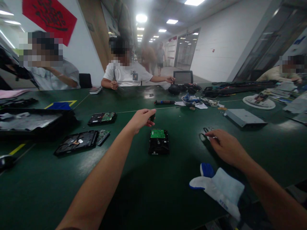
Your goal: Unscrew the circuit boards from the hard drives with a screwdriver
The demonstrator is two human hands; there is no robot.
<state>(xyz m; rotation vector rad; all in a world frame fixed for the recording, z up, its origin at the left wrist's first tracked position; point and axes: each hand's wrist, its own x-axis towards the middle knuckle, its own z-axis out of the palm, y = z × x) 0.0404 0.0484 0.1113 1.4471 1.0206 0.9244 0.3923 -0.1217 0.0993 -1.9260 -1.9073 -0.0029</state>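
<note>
The black rectangular hard drive with a green circuit board (pixel 158 145) lies around the middle of the green table (pixel 177 179), between both hands. Just beyond its far end, the left hand (pixel 143 120) pinches a small dark object (pixel 152 118). Toward the table's right edge, the right hand (pixel 224 147) has its fingers narrowed at a thin dark looped item (pixel 202 136); whether they grip it, I cannot tell. A white-and-blue fabric glove (pixel 222 188) lies nearer the front edge.

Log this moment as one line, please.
left hand: holds small dark object | right hand: fingers at thin dark item, grip unclear | between hands: hard drive, green board up | near right forearm: white-and-blue glove
</note>
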